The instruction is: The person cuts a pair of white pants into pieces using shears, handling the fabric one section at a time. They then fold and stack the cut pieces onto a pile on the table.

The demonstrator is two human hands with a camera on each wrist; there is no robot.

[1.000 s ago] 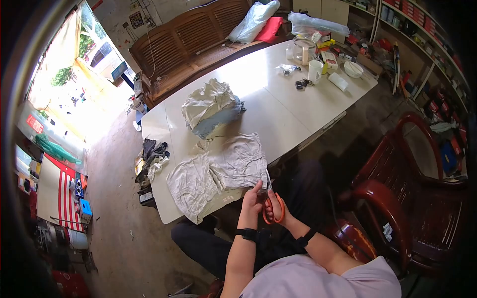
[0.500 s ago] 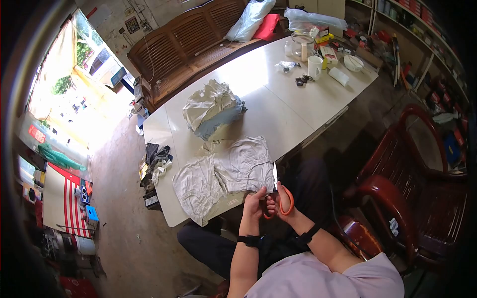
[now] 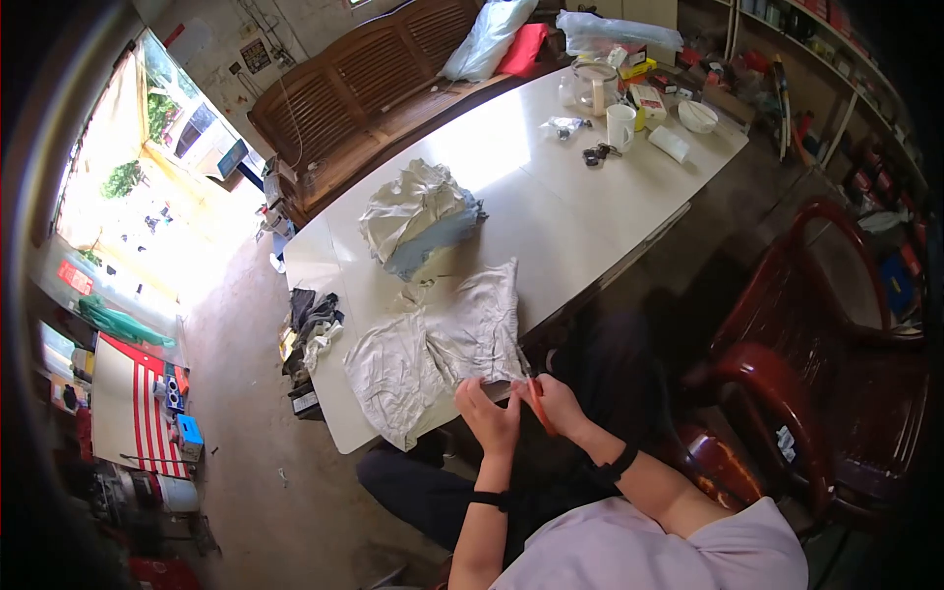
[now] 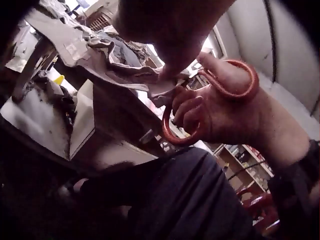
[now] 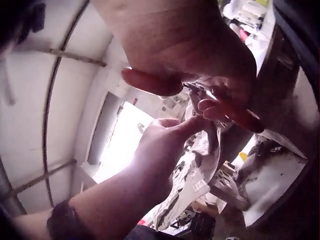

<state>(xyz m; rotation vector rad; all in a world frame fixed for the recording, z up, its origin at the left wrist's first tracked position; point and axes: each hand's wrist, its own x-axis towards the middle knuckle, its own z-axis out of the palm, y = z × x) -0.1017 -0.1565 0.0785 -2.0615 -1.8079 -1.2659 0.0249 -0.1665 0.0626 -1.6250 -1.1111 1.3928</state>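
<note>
Pale grey shorts (image 3: 393,369) lie spread at the near edge of the table, wrinkled, one leg end reaching toward the person. My right hand (image 3: 562,405) grips scissors (image 3: 538,405) with orange loop handles, the fingers through the loops. The scissor blades meet the leg hem at its near corner, mostly hidden by the hands in the head view. Just to the left, my left hand (image 3: 489,415) pinches the hem between thumb and fingers. From the left wrist, the orange handle (image 4: 254,86) shows around the right thumb, and the folded cloth (image 4: 120,75) hangs at the table edge.
A crumpled grey-and-blue cloth pile (image 3: 418,216) sits farther back on the white table (image 3: 580,216). Toward the far right are a white mug (image 3: 620,128), a glass jug (image 3: 596,87) and a bowl (image 3: 698,117). A red-brown wooden chair (image 3: 787,393) stands at right.
The scissors have turned, with the blades now lower at the hem and the right hand's back more in view. My left hand has shifted slightly left, its fingers spreading, and the leg end has moved left.
</note>
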